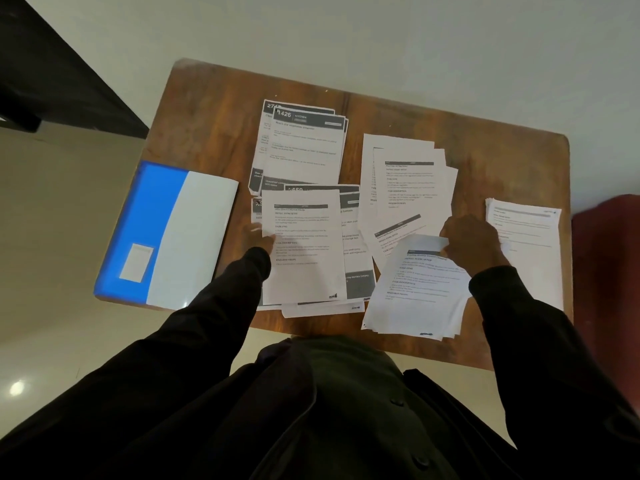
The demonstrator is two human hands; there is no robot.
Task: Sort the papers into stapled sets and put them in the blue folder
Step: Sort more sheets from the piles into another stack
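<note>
Printed papers lie in loose piles on a small wooden table (214, 109). My left hand (257, 238) pinches the left edge of a text sheet (303, 251) that lies over a pile of dark-banded pages. My right hand (472, 242) grips the top edge of a slanted stack of sheets (417, 292) at the front of the table. A pile headed "1426" (304, 147) sits at the back. More sheets (407, 185) fan out at back right. The blue folder (166, 233), blue and white with a small label, lies shut on the table's left edge.
A neat stack of pages (530, 251) rests at the table's right edge beside a dark red seat (609, 271). The folder overhangs the left side above pale floor. A black piece of furniture (52, 74) stands at the far left.
</note>
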